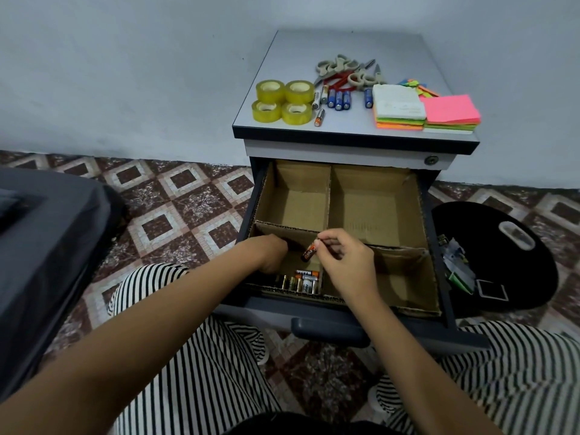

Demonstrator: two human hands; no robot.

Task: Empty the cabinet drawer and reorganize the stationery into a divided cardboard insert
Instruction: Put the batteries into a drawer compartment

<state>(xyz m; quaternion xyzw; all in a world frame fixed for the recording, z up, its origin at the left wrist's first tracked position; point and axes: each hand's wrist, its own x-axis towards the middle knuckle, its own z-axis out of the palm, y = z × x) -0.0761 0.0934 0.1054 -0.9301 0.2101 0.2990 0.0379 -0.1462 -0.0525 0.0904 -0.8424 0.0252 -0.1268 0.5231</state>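
The cabinet drawer point(329, 321) is pulled open with a divided cardboard insert point(376, 196) inside. Several batteries point(299, 281) lie in its near left compartment. My right hand point(345, 262) pinches an orange and black battery point(309, 251) above that compartment. My left hand point(266, 252) reaches down into the same compartment, its fingers hidden from view. On the cabinet top point(345, 42) lie several yellow tape rolls point(284, 102), more batteries point(337, 99), scissors point(345, 72) and stacks of sticky notes point(426, 113).
A black bin point(492, 255) with paper scraps stands on the tiled floor right of the drawer. A dark bed edge point(47, 246) lies to the left. My knees in striped trousers are below the drawer front. A wall is behind the cabinet.
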